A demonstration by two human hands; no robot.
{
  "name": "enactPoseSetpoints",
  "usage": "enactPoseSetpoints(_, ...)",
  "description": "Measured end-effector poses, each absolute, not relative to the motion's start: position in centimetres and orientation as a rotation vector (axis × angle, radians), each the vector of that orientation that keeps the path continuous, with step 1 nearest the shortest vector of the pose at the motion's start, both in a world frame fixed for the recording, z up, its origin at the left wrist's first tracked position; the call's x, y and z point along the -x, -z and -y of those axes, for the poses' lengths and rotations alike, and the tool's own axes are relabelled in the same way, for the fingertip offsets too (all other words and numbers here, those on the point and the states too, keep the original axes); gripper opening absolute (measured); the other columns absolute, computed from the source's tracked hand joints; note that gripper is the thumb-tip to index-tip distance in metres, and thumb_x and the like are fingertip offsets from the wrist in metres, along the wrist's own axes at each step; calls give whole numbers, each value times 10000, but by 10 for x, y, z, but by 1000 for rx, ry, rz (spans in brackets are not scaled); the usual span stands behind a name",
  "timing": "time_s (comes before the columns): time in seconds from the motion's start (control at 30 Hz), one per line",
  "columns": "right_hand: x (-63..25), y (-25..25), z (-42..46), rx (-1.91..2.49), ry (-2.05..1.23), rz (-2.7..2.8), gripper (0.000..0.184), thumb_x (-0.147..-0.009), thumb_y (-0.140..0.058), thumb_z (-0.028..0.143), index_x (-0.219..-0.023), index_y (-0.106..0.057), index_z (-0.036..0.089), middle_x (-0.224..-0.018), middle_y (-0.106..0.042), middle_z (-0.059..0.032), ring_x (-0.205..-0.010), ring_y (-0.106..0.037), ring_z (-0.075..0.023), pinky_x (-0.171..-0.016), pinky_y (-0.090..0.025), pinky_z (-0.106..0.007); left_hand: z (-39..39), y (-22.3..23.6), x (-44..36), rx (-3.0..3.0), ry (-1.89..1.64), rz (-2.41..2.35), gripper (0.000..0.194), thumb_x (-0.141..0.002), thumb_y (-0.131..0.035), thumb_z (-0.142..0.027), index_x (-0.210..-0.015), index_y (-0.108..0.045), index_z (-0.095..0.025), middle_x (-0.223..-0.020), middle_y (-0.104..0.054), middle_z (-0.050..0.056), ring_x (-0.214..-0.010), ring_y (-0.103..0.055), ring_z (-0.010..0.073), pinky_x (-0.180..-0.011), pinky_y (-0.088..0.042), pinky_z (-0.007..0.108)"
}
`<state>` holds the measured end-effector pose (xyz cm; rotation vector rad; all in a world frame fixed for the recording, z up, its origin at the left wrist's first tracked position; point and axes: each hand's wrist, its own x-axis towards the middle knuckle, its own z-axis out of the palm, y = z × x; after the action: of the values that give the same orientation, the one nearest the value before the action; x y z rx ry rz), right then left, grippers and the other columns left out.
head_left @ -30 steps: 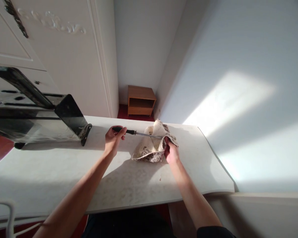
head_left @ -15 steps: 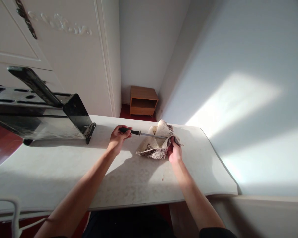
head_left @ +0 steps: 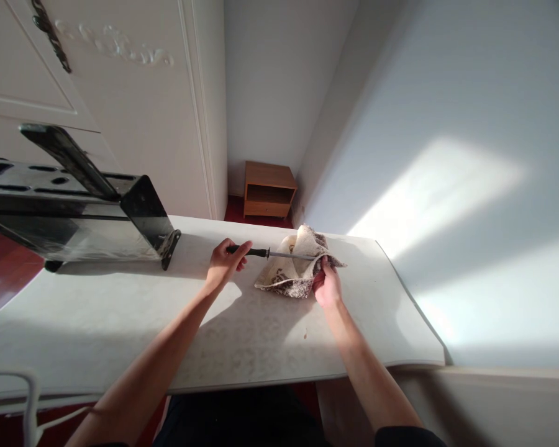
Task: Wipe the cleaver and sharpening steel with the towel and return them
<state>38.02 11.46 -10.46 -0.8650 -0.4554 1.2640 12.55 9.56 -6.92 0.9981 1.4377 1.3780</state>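
Note:
My left hand [head_left: 223,266] is closed around the black handle of a honing steel [head_left: 286,254], its thumb along the top. The steel's thin metal rod points right and runs across a cream and brown towel [head_left: 279,271]. Its far end disappears into a fold of the towel. There my right hand [head_left: 327,284] pinches the fold around the rod, thumb on top, other fingers mostly hidden beneath. The towel lies crumpled on the white table [head_left: 233,347], with its right corner sticking out past my right hand.
To the left stands a black slotted knife block [head_left: 97,239] with one black-handled knife [head_left: 69,158] jutting up. A white cabinet [head_left: 135,124] rises behind it. Beyond the table's far edge is a small wooden nightstand [head_left: 270,186]. A wall [head_left: 470,205] borders the right side.
The honing steel has slid slightly right, deeper into the towel fold, my left hand moving with it. My left thumb has lifted somewhat. The right hand stays nearly in place.

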Motion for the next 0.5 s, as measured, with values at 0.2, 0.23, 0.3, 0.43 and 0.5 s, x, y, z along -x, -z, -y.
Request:
enactPoseSetpoints(0.2,-370,94,-105,851,-1395,539,239,-687,-804,303,-877,-688,216,-869,-744,7,-802,-693,-144,-752,-572,-273,-87,71,-126,-1457,-1094,-1673,532,-832,-533,-612,-528,-413,-193,-428,-474,-29,-450,-459,113,-508,-339,224)
enactPoseSetpoints(0.23,-369,92,-104,863,-1414,543,237,-677,-811,299,-861,-690,213,-845,-742,9,-770,-690,-143,-723,-572,-268,-86,72,-128,-1585,-1035,-1695,523,-848,-514,-605,-535,-435,-193,-448,-476,-26,-471,-460,120,-529,-328,232)
enactPoseSetpoints(0.3,-366,90,-101,885,-1444,553,244,-652,-824,285,-841,-692,207,-814,-738,9,-725,-680,-143,-682,-569,-263,-84,73,-132,-1791,-919,-1710,493,-875,-478,-589,-577,-490,-197,-499,-496,-17,-500,-456,132,-550,-299,247)
enactPoseSetpoints(0.43,-362,88,-97,904,-1442,621,261,-623,-831,277,-829,-689,201,-799,-727,9,-716,-666,-152,-689,-563,-275,-80,74,-141,-1870,-836,-1677,449,-912,-417,-585,-722,-578,-211,-624,-584,1,-577,-503,158,-586,-317,256)
enactPoseSetpoints(0.5,-361,89,-96,927,-1447,693,255,-626,-825,294,-811,-687,187,-778,-716,2,-710,-655,-152,-697,-555,-274,-80,75,-143,-1854,-867,-1621,419,-909,-430,-588,-813,-602,-218,-727,-640,6,-661,-556,171,-631,-357,254)
